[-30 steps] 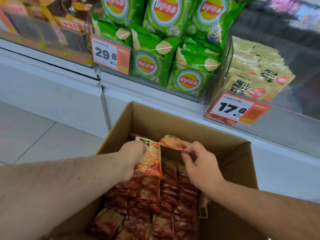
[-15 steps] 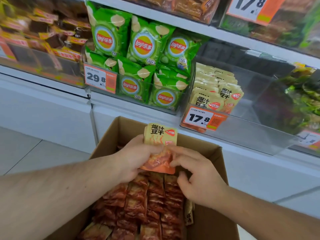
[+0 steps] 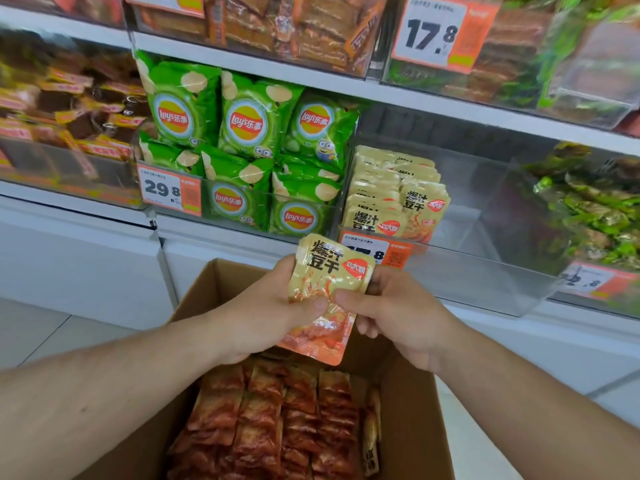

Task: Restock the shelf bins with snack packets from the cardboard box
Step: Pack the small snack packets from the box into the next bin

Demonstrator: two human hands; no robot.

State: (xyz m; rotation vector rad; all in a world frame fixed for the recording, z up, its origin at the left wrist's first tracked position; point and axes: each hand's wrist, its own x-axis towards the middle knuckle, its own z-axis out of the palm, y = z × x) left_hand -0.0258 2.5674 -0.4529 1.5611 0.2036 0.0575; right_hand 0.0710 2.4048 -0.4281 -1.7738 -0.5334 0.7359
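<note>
Holding a yellow-and-orange snack packet (image 3: 325,296) upright between them, both hands sit above the open cardboard box (image 3: 412,403). The left hand (image 3: 263,317) wraps the packet's left edge, thumb pressed across its front; the right hand (image 3: 398,317) pinches the right edge, thumb tip on the front and fingers curled behind. There may be more than one packet in the grip, but the stack's edge does not show, so I cannot tell.

The matching bin (image 3: 460,271), clear-walled, lies at about one o'clock from the hands, with like packets (image 3: 391,199) standing in rows along its left part and open room to their right. To do this step well, I judge the packet should go up and over the bin's front wall, printed face forward and upright, then be set against the standing rows so it does not tip. Keeping both thumbs on the front should hold it flat on the way.

The green crisp bags (image 3: 242,150) at eleven o'clock fill the neighbouring bin. More packets (image 3: 273,427) lie packed in the box at six o'clock, showing red-brown. The price tag (image 3: 388,254) behind the held packet is partly covered, and the bins at the far left and right are blurred.
</note>
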